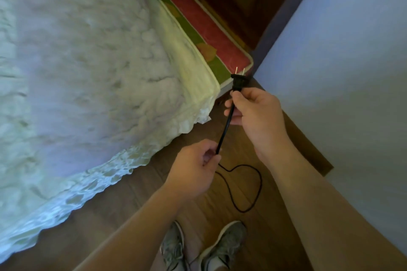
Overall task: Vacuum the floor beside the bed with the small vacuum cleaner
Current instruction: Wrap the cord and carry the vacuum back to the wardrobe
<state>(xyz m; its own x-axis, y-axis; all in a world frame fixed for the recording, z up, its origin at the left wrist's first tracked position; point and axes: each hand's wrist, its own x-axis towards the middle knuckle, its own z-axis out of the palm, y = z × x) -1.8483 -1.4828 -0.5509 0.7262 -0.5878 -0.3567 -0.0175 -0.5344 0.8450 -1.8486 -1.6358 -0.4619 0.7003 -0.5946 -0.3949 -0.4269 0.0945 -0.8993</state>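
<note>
A black power plug point(239, 81) with two metal prongs points up and away, in front of the mattress corner. My right hand point(256, 114) grips the black cord just below the plug. My left hand point(196, 169) pinches the same cord point(226, 125) lower down, so the stretch between my hands is taut. The rest of the cord loops over the wooden floor point(240, 191) near my feet. The vacuum cleaner itself is out of view.
The bed with a white lace-edged cover point(88, 72) fills the left. A red and green mattress point(207, 28) shows at its far edge. A pale wall point(352, 61) with a brown skirting board runs along the right. My two shoes point(204, 246) stand on the narrow floor strip.
</note>
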